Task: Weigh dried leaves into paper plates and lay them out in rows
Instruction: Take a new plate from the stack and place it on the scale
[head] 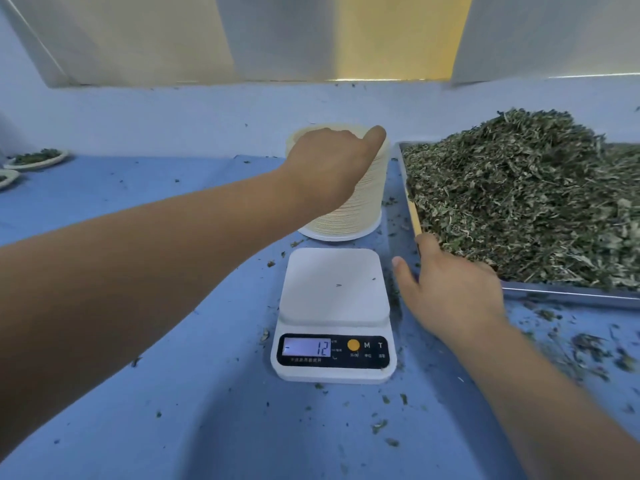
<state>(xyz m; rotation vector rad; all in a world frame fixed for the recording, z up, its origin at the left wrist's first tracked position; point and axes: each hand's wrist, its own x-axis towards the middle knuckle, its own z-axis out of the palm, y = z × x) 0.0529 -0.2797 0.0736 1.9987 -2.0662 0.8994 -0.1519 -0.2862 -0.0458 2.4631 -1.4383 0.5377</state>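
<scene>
While my left hand [329, 164] curls over the top of the stack of paper plates [360, 209], the scale [334, 289] sits plateless just nearer me — a straight pull back. My right hand [450, 289] rests loosely spread on the tray [571, 294] corner, touching the dried leaves [519, 195].

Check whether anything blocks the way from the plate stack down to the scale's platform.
Nothing visible does. The left hand rests on top of the stack of paper plates, which stands right behind the scale. The platform holds only a few leaf specks, and the right hand sits at the tray corner, right of that path.
</scene>
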